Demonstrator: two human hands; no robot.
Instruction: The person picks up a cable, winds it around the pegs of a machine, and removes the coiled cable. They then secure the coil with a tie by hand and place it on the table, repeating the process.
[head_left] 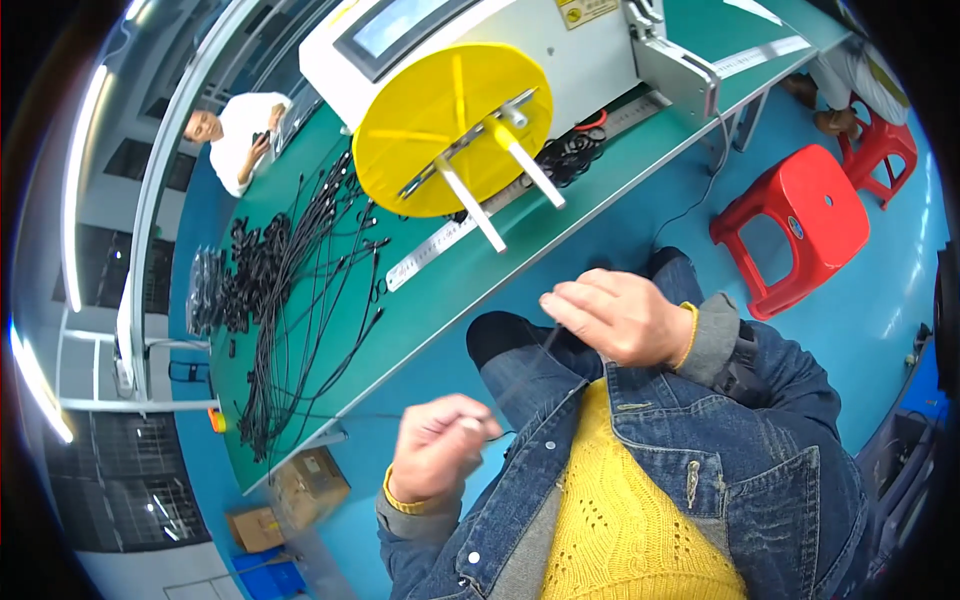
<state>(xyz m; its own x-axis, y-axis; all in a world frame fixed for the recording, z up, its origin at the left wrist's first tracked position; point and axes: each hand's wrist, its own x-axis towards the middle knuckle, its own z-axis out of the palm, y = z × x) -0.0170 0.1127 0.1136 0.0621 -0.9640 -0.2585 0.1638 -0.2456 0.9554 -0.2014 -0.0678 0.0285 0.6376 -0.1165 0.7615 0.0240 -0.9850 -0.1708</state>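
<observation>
My right hand (625, 318) is closed in a pinch on a thin black cable (549, 342), held above my lap. Lower and to the left, my left hand (440, 447) is closed too, fingers curled, slightly blurred. A thin dark line of cable trails from it toward the table edge, so it seems to grip the same cable. On the green table (400, 350) lies a large spread of black cables (300, 270). Beyond my hands stands a white machine with a yellow disc (410, 150) that carries two pale metal pegs (530, 172).
A metal ruler strip (432, 252) runs along the table, and coiled black cables (570, 158) lie beside the machine. Red stools (800, 225) stand at right, one with a person near it. Another person (245, 140) is at the far left. Cardboard boxes (308, 488) sit below the table.
</observation>
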